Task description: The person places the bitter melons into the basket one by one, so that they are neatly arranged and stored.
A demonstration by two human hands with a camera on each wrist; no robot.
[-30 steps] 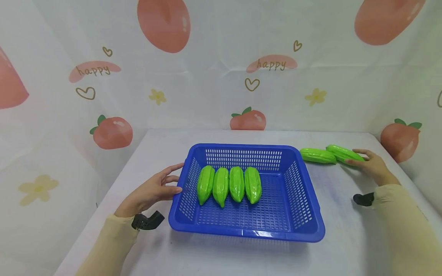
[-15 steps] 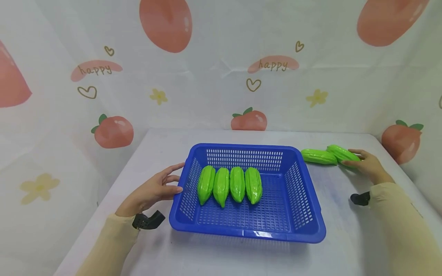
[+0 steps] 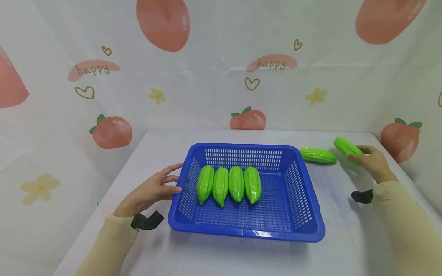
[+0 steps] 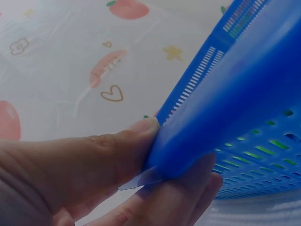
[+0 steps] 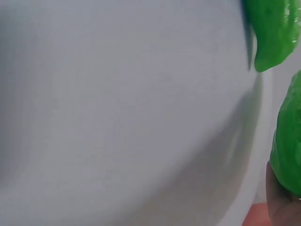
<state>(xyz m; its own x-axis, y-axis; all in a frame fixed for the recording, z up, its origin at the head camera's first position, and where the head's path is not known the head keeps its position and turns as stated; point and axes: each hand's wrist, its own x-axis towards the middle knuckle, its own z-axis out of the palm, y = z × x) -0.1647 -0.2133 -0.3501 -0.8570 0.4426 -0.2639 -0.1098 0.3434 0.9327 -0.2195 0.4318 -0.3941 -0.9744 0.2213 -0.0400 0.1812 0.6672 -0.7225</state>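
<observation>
My right hand (image 3: 375, 163) holds a bright green, ridged bitter melon (image 3: 346, 147) above the back right of the table, thumb on its near side. In the right wrist view, part of this bitter melon (image 5: 288, 136) shows at the right edge. A second bitter melon (image 3: 317, 155) lies on the table to its left, beside the basket. With thumb and fingers, my left hand (image 3: 152, 191) pinches the left rim of the blue plastic basket (image 3: 248, 233). Several more bitter melons (image 3: 236, 184) lie side by side in the basket's left half, pointed ends toward me.
The basket stands in the middle of the white table (image 3: 238, 260). A white cloth (image 3: 200, 88) printed with fruit and hearts hangs behind the table and at its sides. Bare mesh floor (image 3: 272, 203) shows in the basket's right half.
My right hand has gripped the right-hand bitter melon and lifted it off the table, away from the other one. The left hand and the basket have stayed put.
</observation>
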